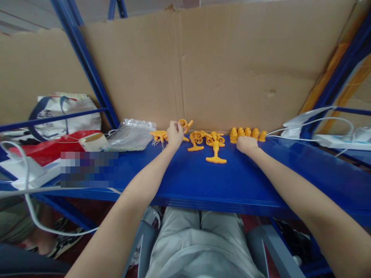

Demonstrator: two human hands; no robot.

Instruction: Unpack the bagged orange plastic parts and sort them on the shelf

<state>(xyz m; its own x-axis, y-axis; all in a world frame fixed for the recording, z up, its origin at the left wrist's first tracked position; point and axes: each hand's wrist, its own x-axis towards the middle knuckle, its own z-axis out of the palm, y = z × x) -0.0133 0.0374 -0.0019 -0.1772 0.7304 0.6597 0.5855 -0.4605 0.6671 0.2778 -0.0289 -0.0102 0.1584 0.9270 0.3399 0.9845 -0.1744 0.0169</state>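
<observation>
My left hand is closed in a pinch on a yellow plastic piece with a round cup, lifted a little above the blue shelf. Beneath and beside it lie more yellow pieces and a thin metal chain. To its right are yellow cupped parts and a yellow figure with a wide curved base. My right hand is closed at the front of a row of several small yellow bell-shaped pieces. Its fingertips are hidden, so what it grips cannot be made out.
A cardboard wall stands behind the blue shelf. At left lie a clear plastic bag, a red bag, a white tote and white cables. A white power strip is at right. Another person's leg shows lower left.
</observation>
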